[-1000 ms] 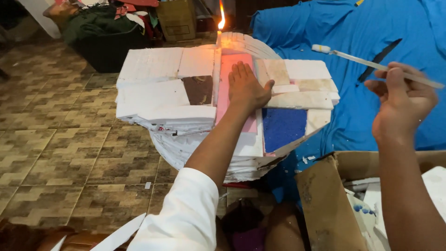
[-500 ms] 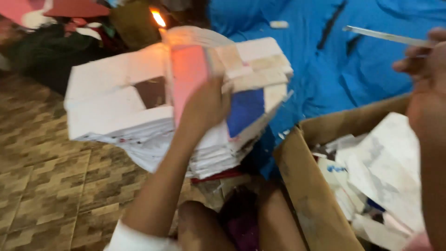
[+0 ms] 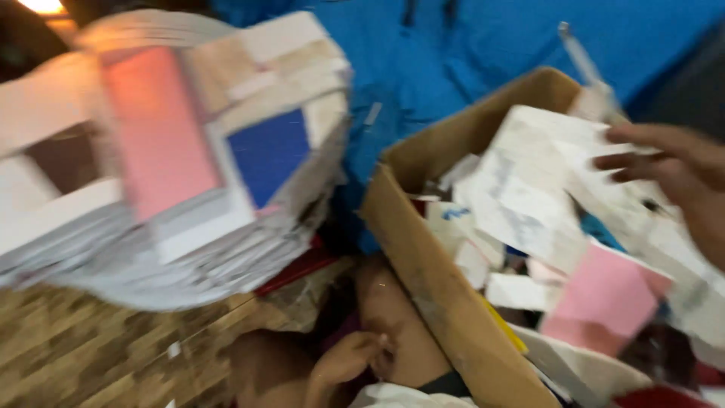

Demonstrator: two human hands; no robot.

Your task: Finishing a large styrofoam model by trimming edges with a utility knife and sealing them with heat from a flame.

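Brown cardboard box (image 3: 445,302) of paper scraps fills the frame's right. Right hand (image 3: 680,177) hovers above it, fingers spread loosely, empty. Left hand (image 3: 351,359) rests curled at bottom centre, holding nothing.

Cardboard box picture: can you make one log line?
right hand over paper scraps in cardboard box | left hand by lap | paper stack left

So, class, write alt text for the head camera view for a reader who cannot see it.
A blurred view down at a person's right hand reaching over white paper scraps in an open cardboard box, while the left hand rests low near the person's knees. To the left sits a stack of white sheets topped with pink and blue pieces, with blue cloth behind.
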